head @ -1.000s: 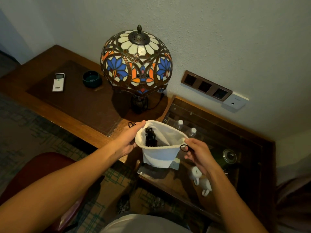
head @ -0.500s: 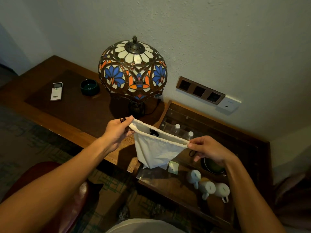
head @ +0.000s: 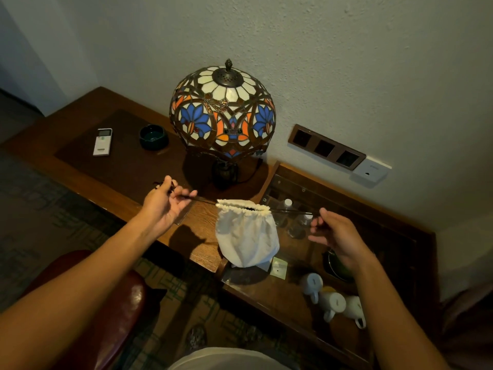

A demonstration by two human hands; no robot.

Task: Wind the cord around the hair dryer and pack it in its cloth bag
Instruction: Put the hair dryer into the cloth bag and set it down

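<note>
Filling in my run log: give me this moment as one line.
step: closing bag | left hand: pulling drawstring | right hand: pulling drawstring | cloth bag: hanging, mouth nearly cinched | hair dryer: not visible

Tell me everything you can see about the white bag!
The white bag looks like soft cloth and hangs in the air above the dark wooden desk, bulging as if full. Its top is gathered into ruffles, nearly shut, with a small dark gap left. Thin dark drawstrings run out from both sides. The left hand pulls one, the right hand pulls the other. Neither hand touches the cloth itself.
</note>
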